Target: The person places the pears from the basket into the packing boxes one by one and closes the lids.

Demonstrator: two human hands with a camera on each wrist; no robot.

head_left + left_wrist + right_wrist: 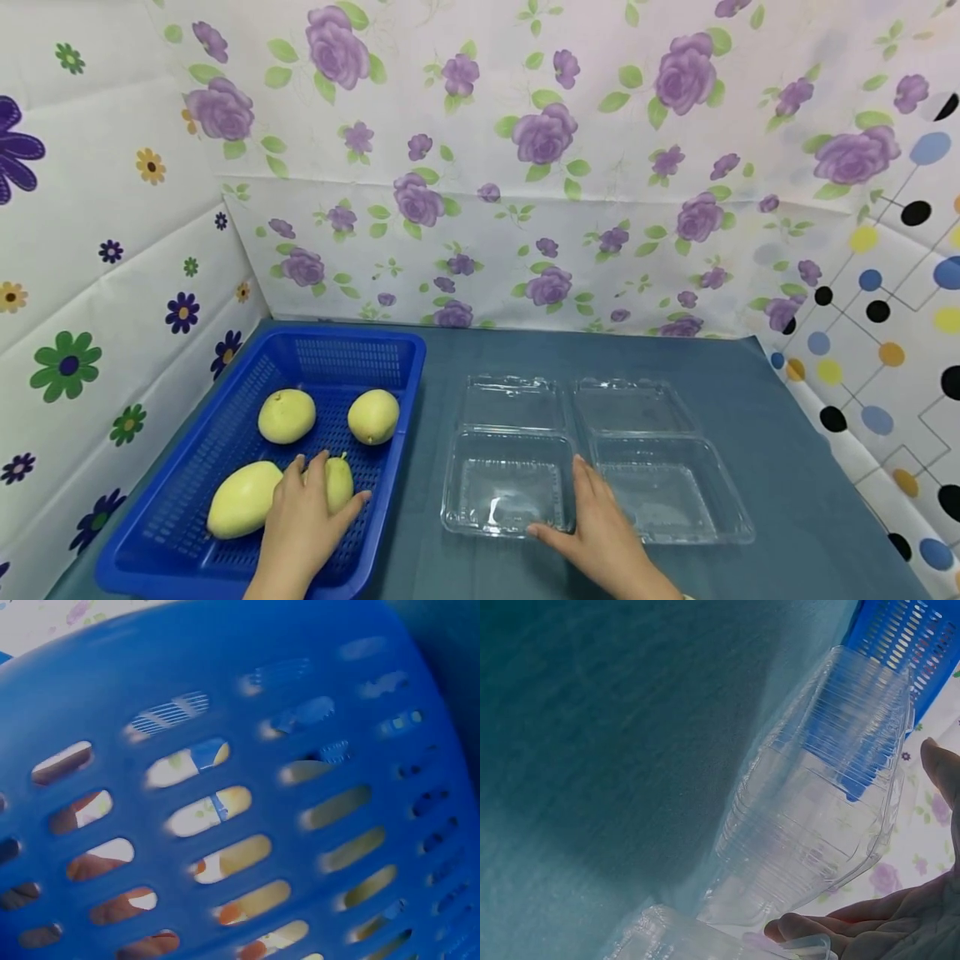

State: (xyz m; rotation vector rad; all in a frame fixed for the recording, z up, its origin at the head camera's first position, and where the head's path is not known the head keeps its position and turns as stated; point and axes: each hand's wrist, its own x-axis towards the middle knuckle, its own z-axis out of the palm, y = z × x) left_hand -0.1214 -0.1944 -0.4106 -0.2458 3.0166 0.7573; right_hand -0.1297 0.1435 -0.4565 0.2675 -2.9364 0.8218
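Observation:
My left hand (300, 521) reaches into a blue plastic basket (408, 400), its fingers and thumb spread around a small pale yellow-green fruit with a stem (340, 483). Part of that fruit is hidden behind the hand. A larger oval yellow-green fruit (242, 502) lies just left of the fingers. Through the slots of the basket wall (247, 765), the left wrist view gives glimpses of skin and yellow fruit. My right hand (600, 529) is at the right edge of a clear plastic box (510, 487), thumb near its front rim and fingers fairly straight along its side.
Two more yellow-green fruits, one round (287, 416) and one (373, 417) by the right wall, sit farther back in the basket. A second clear box (660, 492) with its lid folded back stands right of the first. Patterned cloth walls (487, 183) enclose the blue-green tabletop (787, 500).

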